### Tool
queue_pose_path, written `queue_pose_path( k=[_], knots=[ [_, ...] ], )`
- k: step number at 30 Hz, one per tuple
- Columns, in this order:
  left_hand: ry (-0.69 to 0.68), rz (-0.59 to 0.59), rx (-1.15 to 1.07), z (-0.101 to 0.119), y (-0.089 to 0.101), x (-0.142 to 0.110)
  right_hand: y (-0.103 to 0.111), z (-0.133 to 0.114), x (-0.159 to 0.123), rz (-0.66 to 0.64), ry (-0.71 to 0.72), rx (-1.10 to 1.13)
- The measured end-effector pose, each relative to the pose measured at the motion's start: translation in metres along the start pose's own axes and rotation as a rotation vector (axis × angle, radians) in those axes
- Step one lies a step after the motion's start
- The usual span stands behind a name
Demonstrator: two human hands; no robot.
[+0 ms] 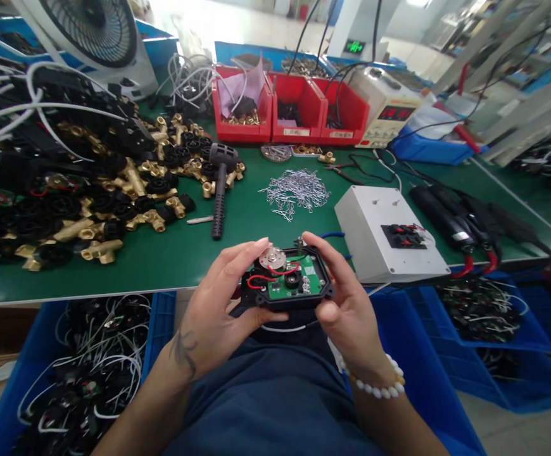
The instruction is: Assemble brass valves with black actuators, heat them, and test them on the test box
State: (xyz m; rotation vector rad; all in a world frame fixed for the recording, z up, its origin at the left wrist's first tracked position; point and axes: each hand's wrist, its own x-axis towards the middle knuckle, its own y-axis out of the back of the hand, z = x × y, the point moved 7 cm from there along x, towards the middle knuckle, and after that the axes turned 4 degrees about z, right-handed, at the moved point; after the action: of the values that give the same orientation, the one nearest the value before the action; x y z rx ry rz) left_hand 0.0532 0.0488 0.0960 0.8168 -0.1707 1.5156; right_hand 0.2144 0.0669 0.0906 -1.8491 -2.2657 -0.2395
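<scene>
Between my two hands, above my lap at the table's front edge, is an open black plastic housing (325,282). Inside it lie a green circuit board (310,269), a round silver motor (273,258) and red wires. My left hand (228,291) grips the left side, its fingers by the motor and its thumb under the near edge. My right hand (346,297) holds the right side, with a finger at the far corner and the thumb at the near one. Beyond the housing, a heap of bent metal clips (299,190) lies on the green table (251,234).
A black mallet (219,190) stands beside heaped brass fittings (133,177) at left. Red bins (299,104) and a power supply (389,104) line the back. A grey-white switch box (375,228) sits at right. Blue crates (161,329) flank my lap.
</scene>
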Motion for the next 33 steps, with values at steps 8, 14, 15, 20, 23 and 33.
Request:
queue_pose_path(
  k=[8, 14, 15, 20, 23, 33],
  knots=[
    [0.216, 0.028, -0.156, -0.017, -0.001, -0.008, -0.008, 0.016, -0.003, -0.05, -0.18, 0.246],
    [0.352, 0.013, -0.189, -0.023, -0.001, -0.01, -0.009, 0.027, -0.004, -0.013, -0.22, 0.287],
    [0.361, 0.017, -0.189, -0.023, -0.001, -0.009, -0.01, 0.028, -0.005, -0.02, -0.219, 0.301],
    [0.381, 0.046, -0.171, -0.027, 0.001, -0.008, -0.016, 0.026, -0.005, -0.056, -0.187, 0.338],
    [0.4, 0.045, -0.177, -0.027, 0.003, -0.009, -0.015, 0.023, -0.005, -0.042, -0.193, 0.292],
    [0.545, 0.143, -0.167, -0.072, -0.024, 0.0, -0.003, 0.044, 0.002, 0.077, -0.273, -0.179]
  ],
)
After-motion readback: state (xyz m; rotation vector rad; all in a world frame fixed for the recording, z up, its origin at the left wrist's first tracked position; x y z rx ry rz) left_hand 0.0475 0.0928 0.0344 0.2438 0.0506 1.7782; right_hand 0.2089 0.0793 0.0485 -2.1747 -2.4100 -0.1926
